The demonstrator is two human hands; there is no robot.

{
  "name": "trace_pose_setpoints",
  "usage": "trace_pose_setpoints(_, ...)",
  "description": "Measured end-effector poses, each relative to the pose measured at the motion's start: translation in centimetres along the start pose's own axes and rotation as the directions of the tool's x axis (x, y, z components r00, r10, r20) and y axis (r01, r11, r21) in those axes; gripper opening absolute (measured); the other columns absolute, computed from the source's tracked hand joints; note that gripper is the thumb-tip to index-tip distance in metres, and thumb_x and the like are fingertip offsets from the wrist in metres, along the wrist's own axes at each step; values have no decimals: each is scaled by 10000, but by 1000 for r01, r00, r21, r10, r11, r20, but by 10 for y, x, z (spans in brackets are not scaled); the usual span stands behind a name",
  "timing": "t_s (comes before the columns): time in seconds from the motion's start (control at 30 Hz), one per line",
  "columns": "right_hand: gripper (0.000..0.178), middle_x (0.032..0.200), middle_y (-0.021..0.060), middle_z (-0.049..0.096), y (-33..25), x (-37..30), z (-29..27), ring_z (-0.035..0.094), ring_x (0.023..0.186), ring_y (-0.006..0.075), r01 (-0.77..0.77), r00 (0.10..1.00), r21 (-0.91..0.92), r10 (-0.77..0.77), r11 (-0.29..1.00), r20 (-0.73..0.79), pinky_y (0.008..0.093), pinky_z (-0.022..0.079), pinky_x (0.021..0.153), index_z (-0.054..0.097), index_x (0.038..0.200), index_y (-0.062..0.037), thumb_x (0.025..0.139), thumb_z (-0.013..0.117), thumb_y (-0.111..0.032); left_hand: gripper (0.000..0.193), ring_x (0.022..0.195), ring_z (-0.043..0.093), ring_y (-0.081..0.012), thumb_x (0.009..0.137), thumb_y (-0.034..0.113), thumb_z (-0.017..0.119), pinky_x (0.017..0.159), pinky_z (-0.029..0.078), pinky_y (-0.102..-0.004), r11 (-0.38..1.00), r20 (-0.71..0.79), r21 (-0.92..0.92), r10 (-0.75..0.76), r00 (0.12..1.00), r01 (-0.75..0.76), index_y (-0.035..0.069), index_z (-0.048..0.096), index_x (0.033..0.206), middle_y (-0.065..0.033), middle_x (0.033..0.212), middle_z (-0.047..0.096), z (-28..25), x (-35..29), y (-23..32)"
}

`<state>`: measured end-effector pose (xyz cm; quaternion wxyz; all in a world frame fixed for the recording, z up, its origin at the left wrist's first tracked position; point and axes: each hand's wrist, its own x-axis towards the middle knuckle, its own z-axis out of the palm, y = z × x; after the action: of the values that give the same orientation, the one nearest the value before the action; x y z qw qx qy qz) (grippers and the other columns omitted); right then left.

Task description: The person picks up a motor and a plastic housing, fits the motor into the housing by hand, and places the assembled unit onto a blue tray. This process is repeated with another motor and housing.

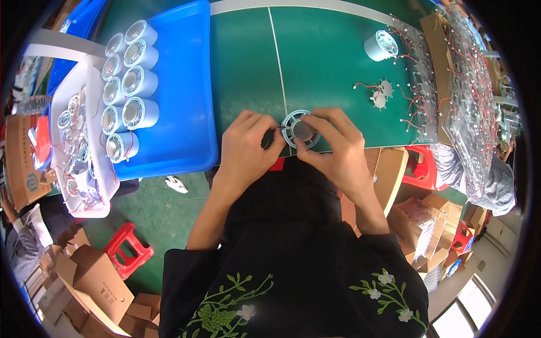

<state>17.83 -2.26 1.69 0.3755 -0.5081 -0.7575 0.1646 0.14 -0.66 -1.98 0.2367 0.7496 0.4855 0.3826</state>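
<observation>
A white round housing (288, 121) with a spoked rim and a grey disc (303, 131) in its middle sits at the table's near edge, between my hands. My right hand (338, 141) grips it from the right, index fingertip on the upper part and thumb low by the disc. My left hand (248, 143) is closed in a pinch against the left rim; a thin dark strand shows at its fingertips, too small to name. Farther right on the table stand another white housing (378, 46) and grey toothed discs (380, 99) with red wires.
At left, a blue tray (186, 84) holds several white housings (141, 81). Beside it is a white bin (93, 208) of similar parts. Clear plastic trays (470, 112) with red-wired pieces stand at right. Red stools (128, 250) and cardboard boxes (93, 287) are on the floor.
</observation>
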Motion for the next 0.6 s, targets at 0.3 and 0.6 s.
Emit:
trace_pose_setpoints(0.3, 417, 1063, 110, 605, 6, 5, -12, 633, 892, 228, -19, 993, -39, 23, 999, 112, 321, 505, 770, 679, 1081, -19, 678, 781, 6, 157, 837, 593, -312, 749, 74, 682, 738, 470, -411, 991, -11, 134, 17, 1000, -16, 29, 612, 882, -103, 894, 652, -7, -3, 4)
trace_pose_setpoints(0.6, 355, 1145, 100, 585, 24, -6, 18, 585, 1000, 139, -514, 836, 698, 471, 498, 280, 277, 486, 826, 585, 1216, 13, 870, 659, -12, 354, 909, 589, -286, 849, 192, 685, 780, 433, -357, 924, 3, -340, -185, 983, 175, 7, 615, 1143, -124, 990, 642, 16, 0, 17)
